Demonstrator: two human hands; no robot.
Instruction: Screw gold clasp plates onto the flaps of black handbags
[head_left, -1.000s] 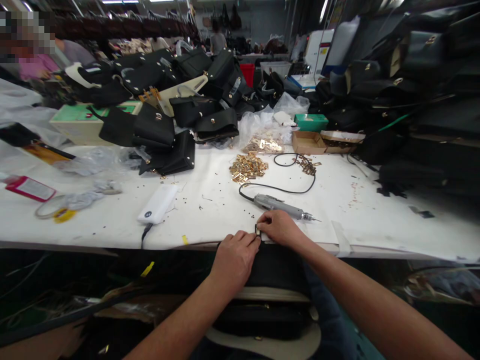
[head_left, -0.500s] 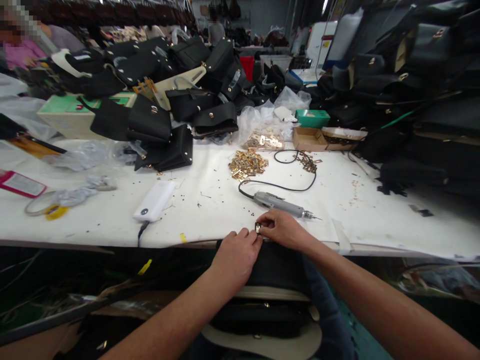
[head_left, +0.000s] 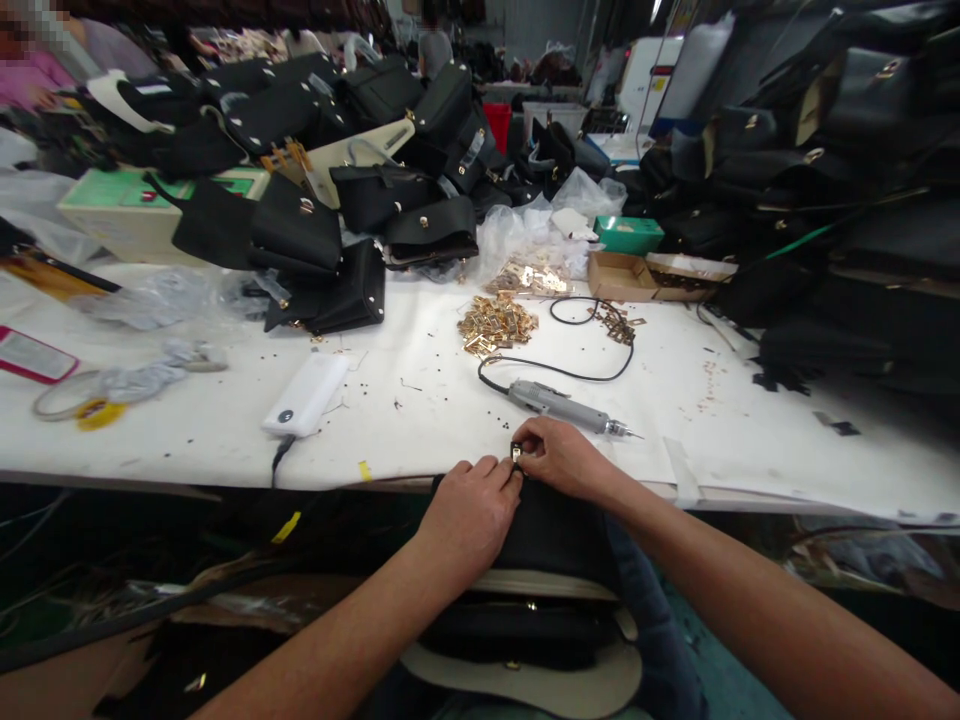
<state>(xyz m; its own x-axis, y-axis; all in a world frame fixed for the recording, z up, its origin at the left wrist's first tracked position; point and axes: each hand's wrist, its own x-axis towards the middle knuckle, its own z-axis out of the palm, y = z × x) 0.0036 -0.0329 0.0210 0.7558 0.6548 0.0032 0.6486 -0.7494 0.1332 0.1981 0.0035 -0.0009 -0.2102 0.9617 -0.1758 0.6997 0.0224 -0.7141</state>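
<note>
A black handbag (head_left: 559,540) with a beige lining edge rests on my lap against the table's front edge. At its far edge shows a small gold metal clasp piece (head_left: 517,453) against black. My right hand (head_left: 559,458) pinches this clasp piece between thumb and fingers. Close beside it, my left hand (head_left: 476,505) is closed over the bag's edge, its fingertips touching near the clasp; its thumb is hidden. Just beyond my hands lies a grey electric screwdriver (head_left: 562,407), its bit pointing right and its black cord curling behind.
A heap of gold metal plates (head_left: 497,323) lies mid-table, with a bagged pile (head_left: 529,275) behind. A white power bank (head_left: 306,393) with a cable is at left. Black bags (head_left: 296,225) are stacked at the back and right. Cardboard boxes (head_left: 621,277) stand behind the cord. Other people are in the background.
The view has shifted slightly, so the left-hand table items sit a little further left. Both hands keep nearly the same place and grip at the bag's edge.
</note>
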